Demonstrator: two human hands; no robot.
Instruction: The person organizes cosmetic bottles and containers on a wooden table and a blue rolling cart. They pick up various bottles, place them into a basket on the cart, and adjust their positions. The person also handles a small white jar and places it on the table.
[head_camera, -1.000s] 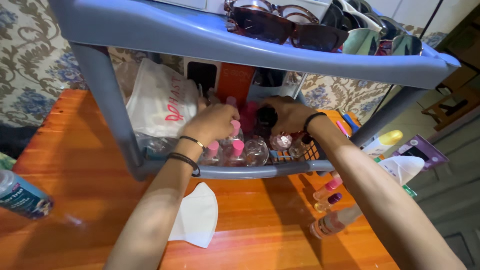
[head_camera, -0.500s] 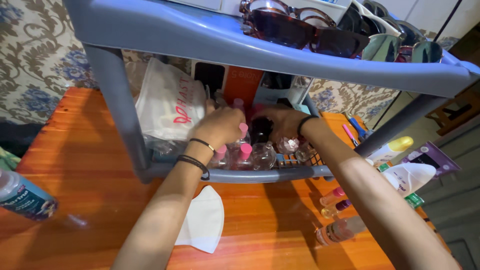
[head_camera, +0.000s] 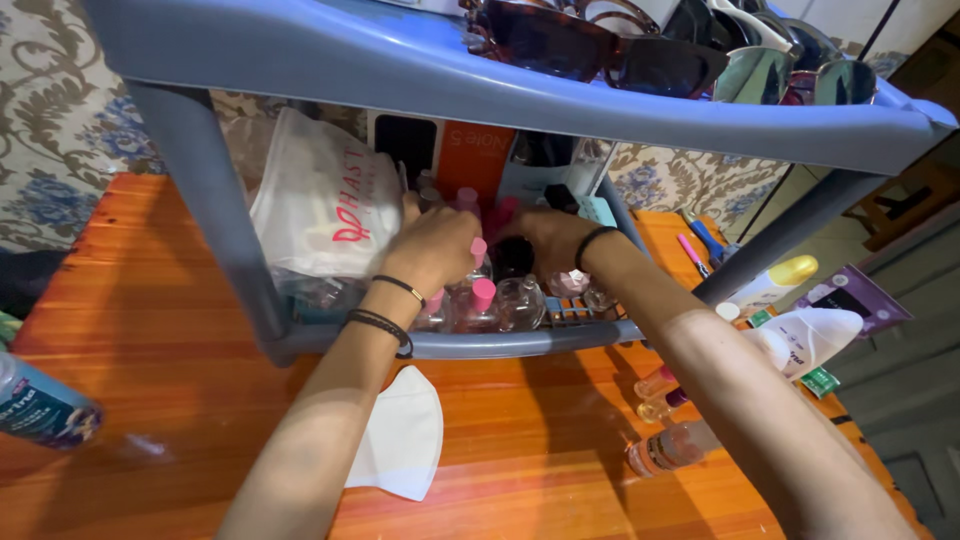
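Both hands are reaching under a grey rack (head_camera: 480, 345) on the orange tabletop (head_camera: 150, 330), the left hand (head_camera: 435, 250) closing around a pink-capped bottle (head_camera: 478, 256), the right hand's (head_camera: 550, 240) grip hidden among the crowded bottles (head_camera: 520, 300).

Grey-blue shelf rack (head_camera: 420, 75), orange wood table (head_camera: 150, 290), pink-capped clear bottles (head_camera: 482, 300), white mask (head_camera: 400, 440), blue-beige floral wall (head_camera: 60, 120).

bottles (head_camera: 485, 300) in rack (head_camera: 500, 343) | bag (head_camera: 325, 200) left | sunglasses (head_camera: 590, 45) on top | mask (head_camera: 400, 435) before rack
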